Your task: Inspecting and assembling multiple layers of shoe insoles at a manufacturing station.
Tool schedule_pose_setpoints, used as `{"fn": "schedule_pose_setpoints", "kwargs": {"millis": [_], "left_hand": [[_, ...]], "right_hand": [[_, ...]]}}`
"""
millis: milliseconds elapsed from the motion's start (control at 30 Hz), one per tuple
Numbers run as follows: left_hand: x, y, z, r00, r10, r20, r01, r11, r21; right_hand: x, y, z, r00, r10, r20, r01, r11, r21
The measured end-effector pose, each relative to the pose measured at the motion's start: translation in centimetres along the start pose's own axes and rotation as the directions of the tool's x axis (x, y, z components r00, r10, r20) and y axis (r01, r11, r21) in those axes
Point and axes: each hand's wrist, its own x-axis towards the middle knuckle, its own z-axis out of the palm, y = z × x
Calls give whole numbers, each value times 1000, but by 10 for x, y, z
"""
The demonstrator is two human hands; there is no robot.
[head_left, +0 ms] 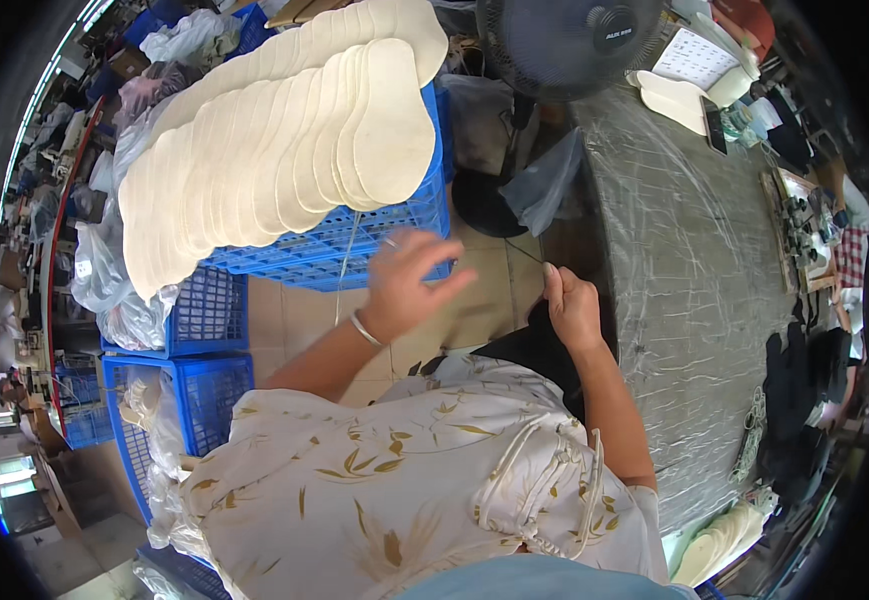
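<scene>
My left hand [412,280], wearing a bracelet, hovers with its fingers apart beside the side of a blue plastic crate [304,262]. Cream insole-shaped pieces [394,130] lie overlapped in two long rows on top of that crate. A pale string [347,250] hangs down the crate's side, just left of this hand. My right hand [572,305] is closed, thumb against fingers, at the table's left edge. Between its fingertips is the end of a thin dark cord [525,250]; the cord's far end is lost near the dark fan base.
A black fan [569,40] stands ahead, with a clear plastic bag [544,185] below it. To the right is a plastic-wrapped table [694,290] bearing a phone [713,125], a paper sheet [694,58] and loose insoles [670,100]. More blue crates [186,400] are stacked at left.
</scene>
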Motion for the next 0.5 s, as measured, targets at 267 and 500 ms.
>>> {"fn": "schedule_pose_setpoints", "kwargs": {"millis": [267,500], "left_hand": [[35,-43,-43,997,-60,44,35,905,424],[32,-21,-7,995,83,50,-89,988,126]], "right_hand": [[-1,-2,-23,1000,-17,19,18,999,-34],[-49,26,-40,967,231,-103,-233,972,-8]]}}
